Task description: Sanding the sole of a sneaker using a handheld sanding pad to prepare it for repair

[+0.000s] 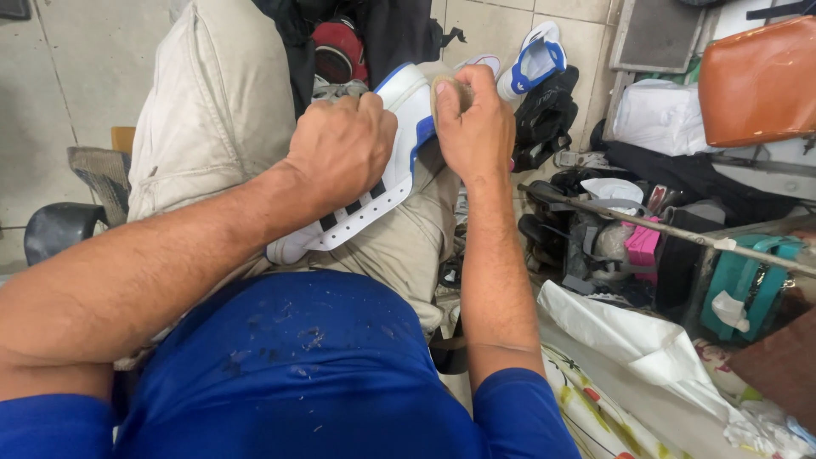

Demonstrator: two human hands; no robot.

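Sneaker: a white high-top sneaker (374, 183) with black side stripes and blue trim lies across the person's lap on the beige trousers (212, 119), toe pointing down toward the blue shirt (306, 374), heel end up and away.
Left hand: the left hand (340, 153) is closed in a fist over the upper part of the sneaker, pinning it to the thigh; what the fingers hook onto underneath is hidden.
Right hand: the right hand (476, 127) is curled tight around a tan pad or sponge (448, 92), pressed to the blue-edged heel area.
Slip risk: I judge the sneaker rests only on a sloping thigh, so a hard push from the pad could skid it sideways out of the left hand's hold.
Smear risk: the pad sits right where blue trim meets white, and I think a stroke that strays could drag colour or dirt onto the white panel.
Drop risk: the floor beside the knee is crowded with a pile of bags and shoes (586, 221), including a second white and blue shoe (531, 59); a sneaker that falls there could pick up dirt.
Metal rod: a thin metal rod (663, 229) runs near the right elbow, and a wide backstroke could knock it.
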